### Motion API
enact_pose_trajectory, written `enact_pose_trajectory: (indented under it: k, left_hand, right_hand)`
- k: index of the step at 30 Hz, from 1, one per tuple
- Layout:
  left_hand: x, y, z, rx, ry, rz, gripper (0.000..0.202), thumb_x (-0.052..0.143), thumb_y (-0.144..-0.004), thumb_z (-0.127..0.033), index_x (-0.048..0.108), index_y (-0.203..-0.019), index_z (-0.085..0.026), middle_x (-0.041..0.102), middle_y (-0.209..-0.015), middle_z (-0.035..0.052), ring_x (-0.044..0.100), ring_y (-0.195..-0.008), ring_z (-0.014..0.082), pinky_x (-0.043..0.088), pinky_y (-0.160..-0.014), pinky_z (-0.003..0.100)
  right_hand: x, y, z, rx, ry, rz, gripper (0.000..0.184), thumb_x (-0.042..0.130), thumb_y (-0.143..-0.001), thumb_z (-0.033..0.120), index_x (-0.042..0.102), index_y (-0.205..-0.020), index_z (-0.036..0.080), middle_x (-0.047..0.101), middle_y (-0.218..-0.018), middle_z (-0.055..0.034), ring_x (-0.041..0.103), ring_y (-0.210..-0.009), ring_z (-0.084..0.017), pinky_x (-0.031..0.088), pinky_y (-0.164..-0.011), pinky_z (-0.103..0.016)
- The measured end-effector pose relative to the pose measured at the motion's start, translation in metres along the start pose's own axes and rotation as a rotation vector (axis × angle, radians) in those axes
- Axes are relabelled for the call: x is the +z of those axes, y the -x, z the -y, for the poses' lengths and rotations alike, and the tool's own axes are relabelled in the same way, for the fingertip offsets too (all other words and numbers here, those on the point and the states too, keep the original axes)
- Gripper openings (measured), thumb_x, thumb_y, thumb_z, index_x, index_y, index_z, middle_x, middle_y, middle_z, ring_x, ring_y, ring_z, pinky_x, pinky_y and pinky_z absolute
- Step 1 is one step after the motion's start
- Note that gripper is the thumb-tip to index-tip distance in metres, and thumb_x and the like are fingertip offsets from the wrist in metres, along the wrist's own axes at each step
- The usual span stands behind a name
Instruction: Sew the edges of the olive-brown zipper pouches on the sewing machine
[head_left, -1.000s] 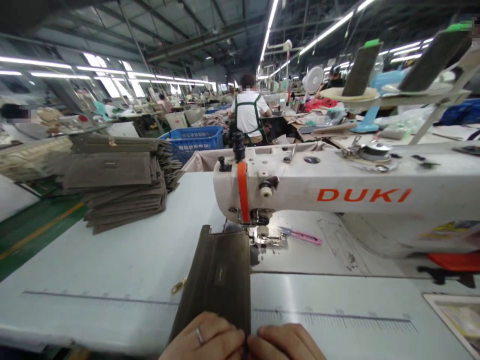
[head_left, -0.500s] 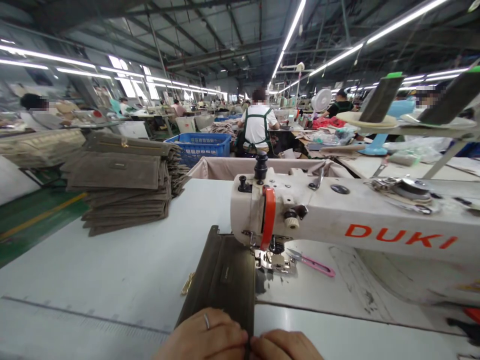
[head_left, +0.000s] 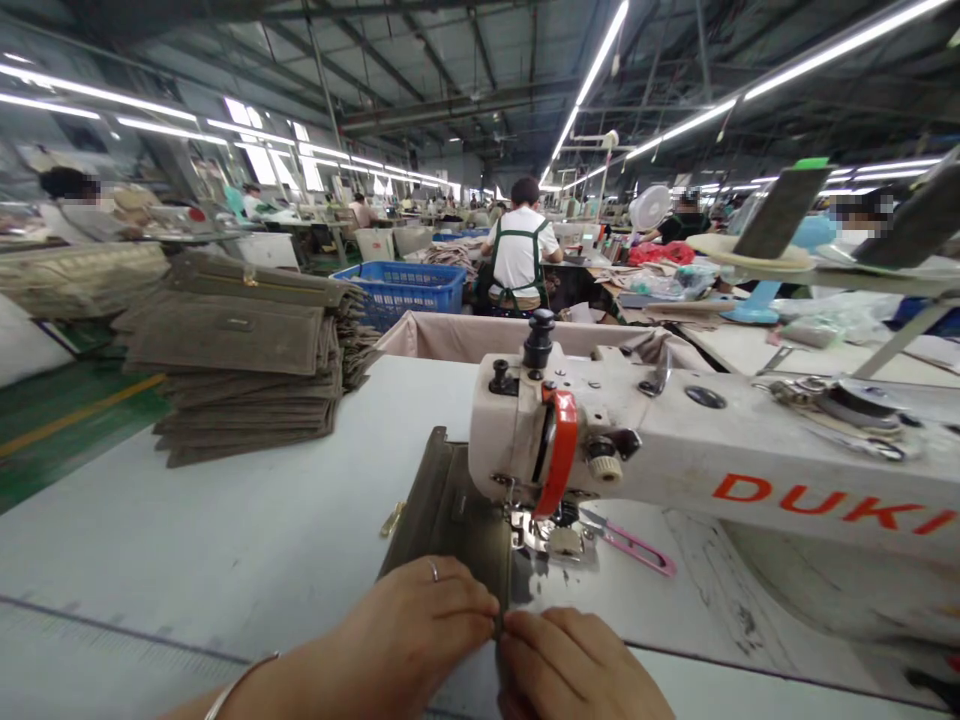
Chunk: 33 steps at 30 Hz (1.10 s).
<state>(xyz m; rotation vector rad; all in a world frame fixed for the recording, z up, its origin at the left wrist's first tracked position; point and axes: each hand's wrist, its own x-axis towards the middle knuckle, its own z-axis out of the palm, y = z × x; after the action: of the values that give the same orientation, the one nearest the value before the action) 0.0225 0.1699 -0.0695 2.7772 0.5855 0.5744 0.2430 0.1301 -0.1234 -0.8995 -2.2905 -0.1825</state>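
Note:
A dark brown bag panel [head_left: 442, 500] with a small metal label lies under the head of a white sewing machine [head_left: 600, 410], its right edge at the presser foot [head_left: 551, 535]. My left hand [head_left: 420, 625], wearing a ring, lies over the near part of the panel, its fingertips closed at the right edge. Just across that edge, my right hand [head_left: 577, 665] pinches the same panel, fingers bent together. A gold zipper pull [head_left: 391, 518] sticks out at the panel's left side. Beyond the presser foot lie pink thread snips [head_left: 637, 550]. The panel's near end is hidden by my hands.
At the left stands a tall stack of similar brown panels [head_left: 232, 370]. A cloth-lined bin [head_left: 450, 338] and a blue basket [head_left: 409, 290] are behind the table. Thread cones [head_left: 784, 210] rise at the right. A person in an apron [head_left: 521, 250] sits ahead.
The panel has moved forward, away from me, along the presser foot. Both my hands have travelled forward with it, and more of my left forearm shows. The view has shifted slightly.

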Motion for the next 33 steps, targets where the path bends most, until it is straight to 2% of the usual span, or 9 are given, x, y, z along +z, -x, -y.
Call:
enact_pose_trajectory:
  k: [5, 9, 14, 17, 22, 28, 33]
  left_hand:
    - [0.002, -0.005, 0.015, -0.006, 0.002, 0.016, 0.024, 0.047, -0.092, -0.007, 0.061, -0.110, -0.015, 0.069, -0.111, 0.0055, 0.063, -0.101, 0.0185, 0.050, -0.096, 0.033]
    - [0.003, -0.010, 0.027, -0.027, 0.000, -0.009, 0.026, 0.048, -0.091, -0.006, 0.062, -0.109, -0.016, 0.070, -0.111, 0.0052, 0.064, -0.101, 0.0186, 0.050, -0.094, 0.031]
    - [0.003, -0.018, 0.041, -0.046, -0.019, -0.011, 0.027, 0.050, -0.092, -0.007, 0.062, -0.113, -0.019, 0.070, -0.112, 0.0050, 0.063, -0.104, 0.0185, 0.050, -0.096, 0.031]
    - [0.004, -0.024, 0.050, -0.056, -0.028, -0.005, 0.023, 0.050, -0.094, -0.011, 0.064, -0.111, -0.020, 0.070, -0.111, 0.0040, 0.063, -0.105, 0.0184, 0.048, -0.100, 0.031]
    - [0.004, -0.035, 0.060, -0.085, -0.084, -0.053, 0.020, 0.049, -0.095, -0.012, 0.067, -0.101, -0.019, 0.071, -0.106, 0.0038, 0.066, -0.099, 0.0184, 0.049, -0.096, 0.031]
    - [0.004, -0.040, 0.065, -0.132, -0.115, -0.092, 0.021, 0.050, -0.096, -0.014, 0.069, -0.090, -0.019, 0.072, -0.095, 0.0036, 0.066, -0.098, 0.0200, 0.050, -0.092, 0.030]
    - [0.005, -0.039, 0.067, -0.151, -0.116, -0.093, 0.021, 0.052, -0.095, -0.013, 0.071, -0.093, -0.021, 0.073, -0.096, 0.0029, 0.066, -0.097, 0.0209, 0.050, -0.094, 0.031]
  right_hand:
    - [-0.007, -0.014, -0.006, 0.115, -0.124, 0.151, 0.035, 0.067, -0.075, 0.010, 0.065, -0.108, 0.021, 0.071, -0.103, -0.0008, 0.063, -0.084, -0.020, 0.054, -0.075, -0.030]
    - [-0.013, -0.027, -0.012, 0.186, -0.171, 0.212, 0.035, 0.066, -0.073, 0.011, 0.066, -0.106, 0.021, 0.070, -0.102, -0.0029, 0.063, -0.087, -0.022, 0.054, -0.078, -0.033]
    - [-0.021, -0.041, -0.022, 0.309, -0.155, 0.408, 0.035, 0.061, -0.078, 0.014, 0.068, -0.111, 0.024, 0.070, -0.105, -0.0043, 0.063, -0.095, -0.025, 0.052, -0.086, -0.039]
    - [-0.020, -0.044, -0.027, 0.343, -0.127, 0.490, 0.038, 0.056, -0.082, 0.017, 0.066, -0.117, 0.025, 0.070, -0.106, -0.0058, 0.065, -0.097, -0.027, 0.052, -0.086, -0.043]
    - [-0.011, -0.045, -0.031, 0.387, -0.049, 0.478, 0.040, 0.050, -0.086, 0.016, 0.062, -0.124, 0.024, 0.070, -0.107, -0.0093, 0.066, -0.095, -0.027, 0.053, -0.081, -0.040]
    - [-0.008, -0.044, -0.031, 0.386, -0.032, 0.441, 0.039, 0.047, -0.088, 0.016, 0.062, -0.122, 0.025, 0.070, -0.107, -0.0084, 0.067, -0.093, -0.027, 0.053, -0.078, -0.039]
    - [-0.013, -0.044, -0.029, 0.387, -0.039, 0.445, 0.038, 0.049, -0.088, 0.017, 0.062, -0.123, 0.025, 0.070, -0.106, -0.0076, 0.066, -0.092, -0.028, 0.052, -0.077, -0.039]
